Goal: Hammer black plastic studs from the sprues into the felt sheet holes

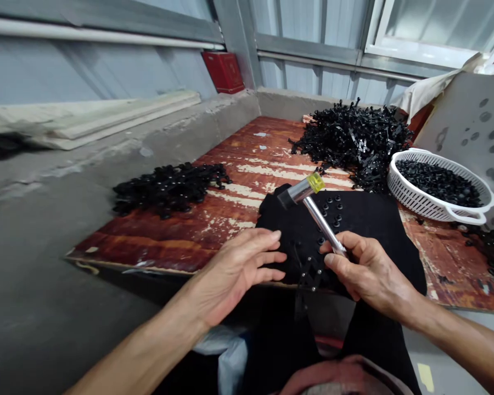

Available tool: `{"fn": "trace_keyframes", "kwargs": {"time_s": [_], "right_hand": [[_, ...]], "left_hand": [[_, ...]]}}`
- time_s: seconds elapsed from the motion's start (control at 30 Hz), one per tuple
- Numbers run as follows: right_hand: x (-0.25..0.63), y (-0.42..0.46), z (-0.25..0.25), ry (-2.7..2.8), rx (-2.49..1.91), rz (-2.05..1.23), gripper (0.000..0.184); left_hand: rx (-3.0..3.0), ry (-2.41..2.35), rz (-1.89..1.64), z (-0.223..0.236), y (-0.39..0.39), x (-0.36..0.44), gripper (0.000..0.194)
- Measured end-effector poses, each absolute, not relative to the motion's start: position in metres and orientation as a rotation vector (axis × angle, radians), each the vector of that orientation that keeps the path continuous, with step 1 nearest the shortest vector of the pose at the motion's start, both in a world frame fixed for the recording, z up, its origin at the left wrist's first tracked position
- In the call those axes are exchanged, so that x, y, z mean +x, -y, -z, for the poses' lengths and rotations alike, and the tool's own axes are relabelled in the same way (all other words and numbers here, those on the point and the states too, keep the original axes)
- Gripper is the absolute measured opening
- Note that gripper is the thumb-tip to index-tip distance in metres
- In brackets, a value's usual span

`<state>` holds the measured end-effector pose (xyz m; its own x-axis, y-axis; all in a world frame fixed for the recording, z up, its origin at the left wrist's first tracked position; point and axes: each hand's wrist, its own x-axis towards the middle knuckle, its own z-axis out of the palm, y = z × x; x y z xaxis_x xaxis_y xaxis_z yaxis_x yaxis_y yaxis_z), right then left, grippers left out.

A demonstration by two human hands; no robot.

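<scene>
My right hand [368, 269] is closed round the metal handle of a small hammer [313, 206], whose head has a yellow face and a black face and hangs above a black mat [366, 219]. My left hand [241, 266] lies open, fingers stretched out flat, at the mat's left edge. Between the two hands a black plastic strip with studs [310, 274] lies on the mat's near edge. Several small black studs [331, 211] sit on the mat beyond the hammer handle.
The mat lies on a worn red board [230, 181]. A pile of black parts [168, 189] is at the left, a bigger heap [354, 137] at the back. A white slotted basket [440, 189] of black pieces stands at the right. A concrete ledge [45, 219] runs along the left.
</scene>
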<state>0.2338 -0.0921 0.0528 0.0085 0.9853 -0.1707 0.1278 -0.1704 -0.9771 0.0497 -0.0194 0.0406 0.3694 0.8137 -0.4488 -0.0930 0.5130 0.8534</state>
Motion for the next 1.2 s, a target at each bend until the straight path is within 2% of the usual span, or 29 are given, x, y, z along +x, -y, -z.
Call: {"fn": "trace_keyframes", "kwargs": {"time_s": [0.07, 0.2, 0.43, 0.53, 0.77, 1.07, 1.2], "right_hand": [[0.234, 0.091, -0.051, 1.187, -1.423, -1.283, 0.017], [0.232, 0.089, -0.048, 1.163, -1.403, -1.317, 0.023], [0.233, 0.089, -0.047, 1.254, -1.446, -1.299, 0.007], [0.239, 0.090, -0.048, 1.267, -1.481, -1.268, 0.007], [0.266, 0.122, -0.045, 1.239, -1.608, -1.124, 0.025], [0.283, 0.165, -0.017, 0.824, -1.716, -1.185, 0.052], [0.285, 0.171, -0.011, 0.793, -1.711, -1.207, 0.056]], "left_hand": [[0.771, -1.003, -0.614, -0.040, 0.021, 0.049, 0.028], [0.708, -0.770, -0.363, -0.037, 0.028, 0.054, 0.035], [0.833, -0.773, -0.420, -0.028, 0.034, 0.069, 0.032], [0.902, -0.820, -0.427, -0.031, 0.031, 0.069, 0.033], [0.950, -0.945, -0.429, -0.035, 0.014, 0.075, 0.028], [0.920, -1.028, -0.441, -0.032, 0.008, 0.084, 0.023], [0.941, -1.058, -0.427, -0.032, 0.008, 0.086, 0.021]]}}
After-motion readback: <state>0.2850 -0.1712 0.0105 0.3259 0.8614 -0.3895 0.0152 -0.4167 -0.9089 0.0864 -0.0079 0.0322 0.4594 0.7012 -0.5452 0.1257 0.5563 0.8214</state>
